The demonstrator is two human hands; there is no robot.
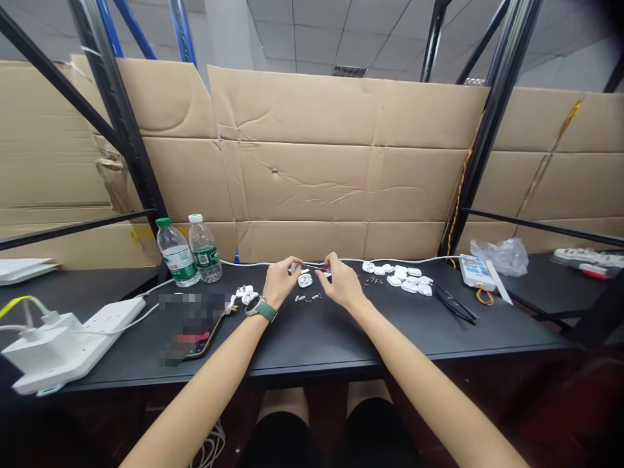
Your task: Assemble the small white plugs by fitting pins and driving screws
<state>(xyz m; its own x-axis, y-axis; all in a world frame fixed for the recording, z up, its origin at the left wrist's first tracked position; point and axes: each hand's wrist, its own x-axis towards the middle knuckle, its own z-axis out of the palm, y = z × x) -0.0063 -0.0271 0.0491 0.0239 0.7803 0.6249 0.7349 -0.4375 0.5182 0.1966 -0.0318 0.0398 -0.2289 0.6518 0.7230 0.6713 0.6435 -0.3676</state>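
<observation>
Gripping a slim red-handled tool (324,269) in right hand (342,284), aimed across toward left hand (279,281). Pinching a small part (293,267) in left fingertips, too small to identify. See white plug piece (305,281) on black tabletop (316,338), between the hands. Note metal bits (308,299) nearer the front edge, white pieces (410,281) and screws (374,281) off right, more plugs (247,294) near left wrist.

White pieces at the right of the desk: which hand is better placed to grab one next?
Right, probably. The right hand is nearer the white pieces; the left hand would have to cross past it. Caveat: the right seems to hold a small red item.
</observation>
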